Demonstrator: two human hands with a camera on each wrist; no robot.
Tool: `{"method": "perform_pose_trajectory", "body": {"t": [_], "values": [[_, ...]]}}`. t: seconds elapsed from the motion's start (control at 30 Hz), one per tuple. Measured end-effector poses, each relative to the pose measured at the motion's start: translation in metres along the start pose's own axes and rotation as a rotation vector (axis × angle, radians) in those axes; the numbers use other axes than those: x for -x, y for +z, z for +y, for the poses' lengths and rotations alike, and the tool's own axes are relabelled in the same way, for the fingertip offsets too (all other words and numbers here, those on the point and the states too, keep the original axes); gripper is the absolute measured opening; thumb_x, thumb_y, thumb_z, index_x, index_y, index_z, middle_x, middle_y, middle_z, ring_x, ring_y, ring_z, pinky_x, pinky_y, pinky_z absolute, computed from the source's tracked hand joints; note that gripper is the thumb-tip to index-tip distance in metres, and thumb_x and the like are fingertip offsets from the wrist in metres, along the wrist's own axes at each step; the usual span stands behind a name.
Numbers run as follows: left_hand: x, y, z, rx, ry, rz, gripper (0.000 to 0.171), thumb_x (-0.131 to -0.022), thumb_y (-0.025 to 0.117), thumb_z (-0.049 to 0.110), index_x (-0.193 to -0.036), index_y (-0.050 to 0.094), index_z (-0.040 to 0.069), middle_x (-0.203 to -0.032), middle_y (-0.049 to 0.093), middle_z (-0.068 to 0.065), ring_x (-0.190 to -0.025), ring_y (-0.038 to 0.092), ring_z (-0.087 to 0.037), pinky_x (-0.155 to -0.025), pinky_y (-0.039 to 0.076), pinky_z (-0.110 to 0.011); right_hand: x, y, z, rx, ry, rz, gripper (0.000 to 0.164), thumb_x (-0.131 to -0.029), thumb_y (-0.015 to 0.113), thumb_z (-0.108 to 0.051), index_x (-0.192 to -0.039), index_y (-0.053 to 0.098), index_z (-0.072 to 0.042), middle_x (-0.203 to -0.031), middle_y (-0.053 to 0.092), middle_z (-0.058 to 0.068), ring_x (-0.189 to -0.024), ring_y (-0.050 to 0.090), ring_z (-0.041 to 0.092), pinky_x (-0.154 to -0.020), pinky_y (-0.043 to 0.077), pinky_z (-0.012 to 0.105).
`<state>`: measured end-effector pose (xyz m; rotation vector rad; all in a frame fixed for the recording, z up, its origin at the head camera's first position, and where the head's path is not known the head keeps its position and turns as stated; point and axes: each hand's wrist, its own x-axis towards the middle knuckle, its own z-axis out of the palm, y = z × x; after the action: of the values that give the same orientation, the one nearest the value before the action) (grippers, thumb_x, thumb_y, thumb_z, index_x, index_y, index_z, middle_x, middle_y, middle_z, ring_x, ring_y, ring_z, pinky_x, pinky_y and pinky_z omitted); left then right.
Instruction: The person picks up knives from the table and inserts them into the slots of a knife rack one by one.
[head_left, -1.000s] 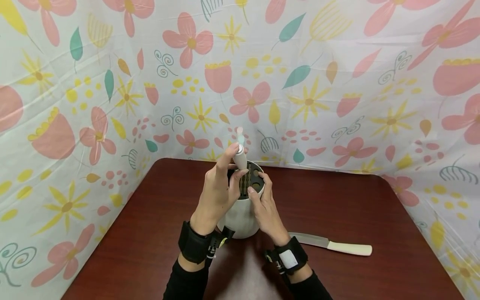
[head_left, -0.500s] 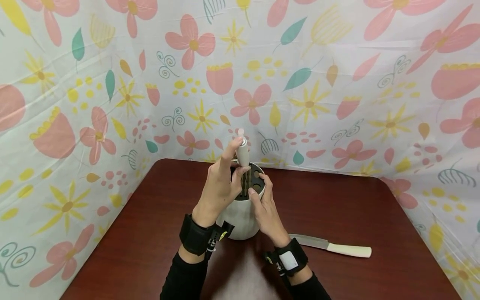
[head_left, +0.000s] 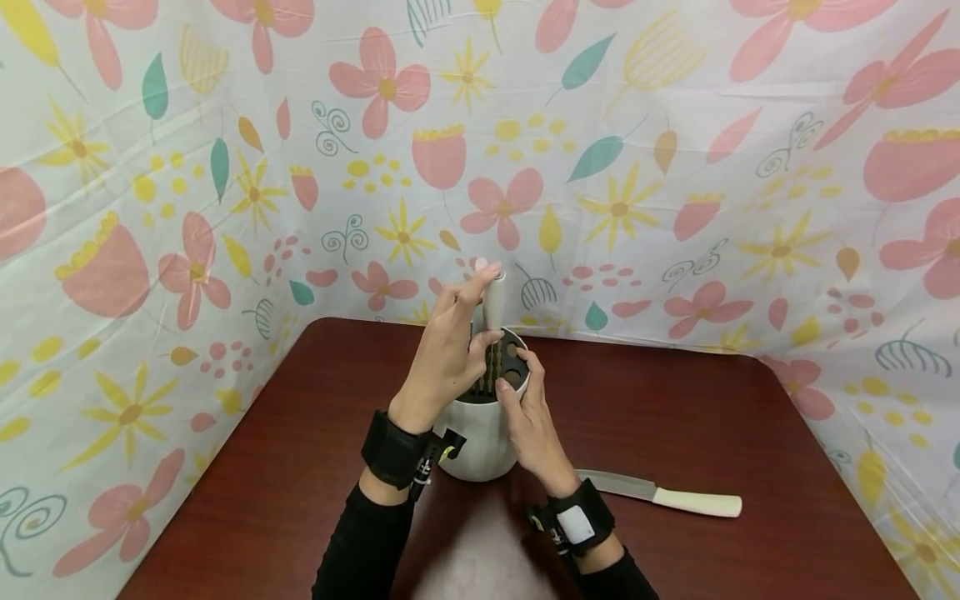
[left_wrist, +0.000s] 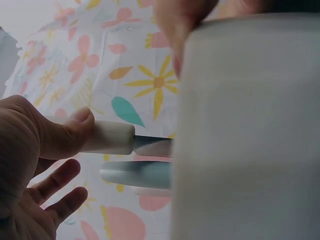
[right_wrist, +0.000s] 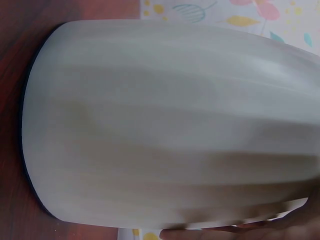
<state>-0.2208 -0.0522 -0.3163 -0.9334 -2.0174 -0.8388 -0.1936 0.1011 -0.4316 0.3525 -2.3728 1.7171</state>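
A white ribbed knife holder with a dark slotted top stands on the table. Over its top, my left hand pinches the white handle of a knife between thumb and fingers. In the left wrist view a short length of that knife's metal blade shows between handle and holder; the rest is hidden behind the holder wall. Beside it a pale teal handle sticks out of the holder, with a pinkish one partly behind. My right hand grips the holder's right rim, thumb on the near side.
Another knife with a cream handle lies on the dark red-brown table, to the right of my right wrist, its blade partly hidden by the wrist. Flower-patterned cloth hangs behind the table and along both sides.
My left hand has shifted slightly right, and the knife handle now stands more upright over the holder. My right hand keeps its hold on the rim.
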Motion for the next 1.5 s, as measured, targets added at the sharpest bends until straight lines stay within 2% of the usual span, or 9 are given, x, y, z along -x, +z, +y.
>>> {"method": "perform_pose_trajectory", "body": {"t": [0.27,0.4,0.47,0.63,0.93,1.17,1.37,1.5], "values": [[-0.001,0.005,-0.007,-0.049,-0.019,-0.034,0.078,-0.091,0.071,-0.002,-0.154,0.029,0.018,-0.12,0.068,-0.012,-0.112,0.051,-0.029,-0.08,0.044,-0.039,0.001,0.002,0.001,0.006,0.016,-0.003,0.054,-0.109,0.04,-0.044,-0.155,0.016,-0.032,-0.166,0.016,0.008,-0.154,0.024,0.03,-0.119,0.027,0.062],[0.0,0.008,-0.011,-0.072,-0.021,-0.045,0.082,-0.088,0.076,-0.001,-0.154,0.03,0.018,-0.112,0.068,-0.012,-0.11,0.05,-0.029,-0.083,0.045,-0.041,0.001,0.002,0.002,0.003,0.021,-0.01,0.055,-0.109,0.039,-0.046,-0.156,0.014,-0.034,-0.167,0.014,0.008,-0.151,0.028,0.031,-0.117,0.029,0.061],[-0.001,0.009,-0.014,-0.085,-0.016,-0.046,0.084,-0.086,0.078,0.0,-0.153,0.031,0.017,-0.111,0.068,-0.012,-0.112,0.05,-0.03,-0.089,0.046,-0.043,0.001,0.002,0.002,-0.002,0.015,-0.01,0.056,-0.109,0.039,-0.046,-0.157,0.013,-0.033,-0.167,0.013,0.007,-0.149,0.03,0.032,-0.116,0.03,0.061],[0.0,0.013,-0.02,-0.118,-0.014,-0.051,0.087,-0.084,0.081,0.003,-0.154,0.031,0.018,-0.118,0.073,-0.01,-0.121,0.05,-0.033,-0.104,0.042,-0.053,-0.002,0.002,0.0,-0.011,0.001,-0.01,0.056,-0.109,0.04,-0.045,-0.156,0.013,-0.033,-0.167,0.013,0.007,-0.149,0.029,0.031,-0.116,0.029,0.061],[0.008,0.021,-0.023,-0.136,-0.075,-0.063,0.09,-0.083,0.082,0.005,-0.155,0.031,0.023,-0.116,0.073,-0.008,-0.126,0.049,-0.036,-0.105,0.036,-0.057,-0.001,0.002,0.0,0.004,0.002,-0.009,0.056,-0.109,0.039,-0.045,-0.157,0.014,-0.031,-0.167,0.014,0.007,-0.15,0.029,0.032,-0.115,0.031,0.061],[0.013,0.025,-0.021,-0.177,-0.094,-0.094,0.091,-0.083,0.082,0.006,-0.155,0.031,0.026,-0.132,0.068,-0.005,-0.126,0.053,-0.037,-0.107,0.037,-0.057,0.001,0.003,0.002,0.017,0.012,-0.01,0.055,-0.11,0.039,-0.044,-0.157,0.014,-0.031,-0.167,0.015,0.009,-0.142,0.037,0.033,-0.11,0.035,0.056],[0.013,0.027,-0.021,-0.218,-0.119,-0.076,0.092,-0.082,0.084,0.009,-0.155,0.03,0.024,-0.108,0.075,-0.009,-0.124,0.055,-0.037,-0.104,0.039,-0.056,0.001,0.001,0.002,0.01,0.016,-0.011,0.054,-0.11,0.039,-0.043,-0.157,0.014,-0.031,-0.168,0.013,0.01,-0.148,0.031,0.033,-0.114,0.032,0.06],[0.01,0.028,-0.021,-0.235,-0.135,-0.078,0.092,-0.082,0.084,0.013,-0.156,0.03,0.025,-0.102,0.075,-0.01,-0.123,0.056,-0.036,-0.102,0.04,-0.055,-0.001,0.0,0.002,0.015,0.014,0.003,0.054,-0.11,0.039,-0.043,-0.156,0.015,-0.031,-0.167,0.014,0.01,-0.15,0.029,0.034,-0.116,0.03,0.063]]}}
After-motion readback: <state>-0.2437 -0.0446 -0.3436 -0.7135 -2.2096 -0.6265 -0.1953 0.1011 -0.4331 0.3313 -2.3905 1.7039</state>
